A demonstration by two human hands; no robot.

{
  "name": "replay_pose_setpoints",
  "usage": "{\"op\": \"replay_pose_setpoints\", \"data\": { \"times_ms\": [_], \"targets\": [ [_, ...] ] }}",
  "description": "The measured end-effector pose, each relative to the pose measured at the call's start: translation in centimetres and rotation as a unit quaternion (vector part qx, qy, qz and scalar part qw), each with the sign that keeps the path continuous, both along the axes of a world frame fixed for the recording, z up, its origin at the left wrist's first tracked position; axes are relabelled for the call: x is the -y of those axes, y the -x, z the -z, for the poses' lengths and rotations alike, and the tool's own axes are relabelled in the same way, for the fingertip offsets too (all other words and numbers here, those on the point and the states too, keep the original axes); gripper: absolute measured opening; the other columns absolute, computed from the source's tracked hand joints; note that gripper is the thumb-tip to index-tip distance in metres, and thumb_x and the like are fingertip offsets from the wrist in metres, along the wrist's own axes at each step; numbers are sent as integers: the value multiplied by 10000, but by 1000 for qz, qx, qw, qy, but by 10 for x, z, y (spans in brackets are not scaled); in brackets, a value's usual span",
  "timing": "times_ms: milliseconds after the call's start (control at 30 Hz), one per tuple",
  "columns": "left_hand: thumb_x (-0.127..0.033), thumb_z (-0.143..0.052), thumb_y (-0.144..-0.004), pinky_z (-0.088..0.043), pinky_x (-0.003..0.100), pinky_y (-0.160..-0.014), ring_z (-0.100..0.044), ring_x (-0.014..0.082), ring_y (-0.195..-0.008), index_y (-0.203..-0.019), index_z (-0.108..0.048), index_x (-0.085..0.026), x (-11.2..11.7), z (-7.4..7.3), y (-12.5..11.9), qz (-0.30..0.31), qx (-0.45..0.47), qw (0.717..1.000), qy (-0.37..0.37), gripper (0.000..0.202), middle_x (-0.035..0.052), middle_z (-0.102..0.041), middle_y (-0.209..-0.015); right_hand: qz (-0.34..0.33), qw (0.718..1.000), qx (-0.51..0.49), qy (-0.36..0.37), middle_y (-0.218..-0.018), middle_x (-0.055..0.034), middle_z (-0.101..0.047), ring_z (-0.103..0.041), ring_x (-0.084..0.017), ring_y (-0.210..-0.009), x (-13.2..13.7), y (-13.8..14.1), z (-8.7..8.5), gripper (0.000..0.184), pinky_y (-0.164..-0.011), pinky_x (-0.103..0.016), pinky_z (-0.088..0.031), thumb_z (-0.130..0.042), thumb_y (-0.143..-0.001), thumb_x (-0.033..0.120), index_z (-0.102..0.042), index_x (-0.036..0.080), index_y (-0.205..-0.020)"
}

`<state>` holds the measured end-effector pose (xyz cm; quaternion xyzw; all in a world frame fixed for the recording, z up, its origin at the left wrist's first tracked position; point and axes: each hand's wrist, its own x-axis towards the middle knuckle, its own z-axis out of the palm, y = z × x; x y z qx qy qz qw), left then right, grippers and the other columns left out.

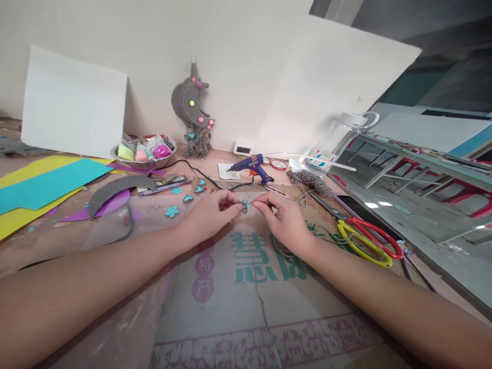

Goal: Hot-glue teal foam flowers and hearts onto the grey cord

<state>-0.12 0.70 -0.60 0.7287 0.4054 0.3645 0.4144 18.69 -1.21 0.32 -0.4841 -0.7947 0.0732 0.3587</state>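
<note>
Between my two hands is a small grey and teal flower-shaped piece (245,206), pinched at its edges. My left hand (219,209) closes thumb and finger on its left side. From the right, my right hand (280,215) pinches its other edge with thumb and forefinger. A teal foam flower (172,211) and a small teal heart (188,198) lie left of my left hand. Beyond my hands rests a blue glue gun (251,166), its nozzle over a white square. Printed cardboard (215,318) lies beneath my forearms.
Scissors (365,241) with red and yellow handles, a phone (365,215) and grey yarn (313,183) lie right. At left are foam sheets (57,182), a grey crescent (115,190) and a metal bowl (144,163) of bagged clay. A moon ornament (192,105) hangs on the wall.
</note>
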Motion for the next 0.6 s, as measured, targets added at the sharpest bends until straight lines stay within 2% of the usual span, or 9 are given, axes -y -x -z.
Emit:
{"op": "replay_pose_setpoints", "data": {
  "times_ms": [300, 400, 500, 567, 600],
  "targets": [
    [-372, -524, -794, -430, 228, -581, -548, 111, -592, -785, -549, -168, -1, 0, 0, 39, 52, 996, 59, 206, -1, -606, -662, -14, 995, -58, 84, -715, -2, -633, -550, -137, -652, 0, 5, 0, 165, -619, -251, -412, -499, -863, 284, -618, 199, -786],
    [-380, -509, -809, -427, 226, -564, -553, 113, -600, -880, -560, -174, -2, 1, 1, 16, 48, 998, 29, 224, 4, -606, -704, -13, 993, -69, 97, -717, -4, -625, -550, -135, -660, -1, 3, 1, 179, -621, -252, -411, -487, -869, 305, -597, 194, -782],
    [-311, -458, -841, -462, 241, -635, -593, 124, -715, -1113, -506, -192, -1, 1, 1, -30, 86, 996, -17, 300, 44, -623, -926, -13, 993, -67, 92, -714, -3, -613, -551, -138, -673, -2, 2, 2, 186, -627, -254, -410, -485, -870, 317, -592, 195, -780],
    [-259, -433, -848, -465, 251, -715, -601, 142, -837, -1208, -478, -213, 0, 0, 1, -20, 71, 996, -53, 365, 55, -612, -1047, -20, 993, -65, 92, -697, -2, -600, -548, -139, -669, -2, 2, 3, 186, -625, -255, -411, -486, -869, 319, -595, 197, -779],
    [-251, -429, -848, -457, 253, -741, -597, 152, -874, -1190, -510, -218, 1, -1, 1, -6, 42, 997, -67, 353, 48, -621, -1046, -22, 994, -65, 91, -686, -1, -592, -544, -140, -664, -2, 1, 3, 185, -624, -256, -412, -488, -868, 319, -597, 198, -781]
  ]
}}
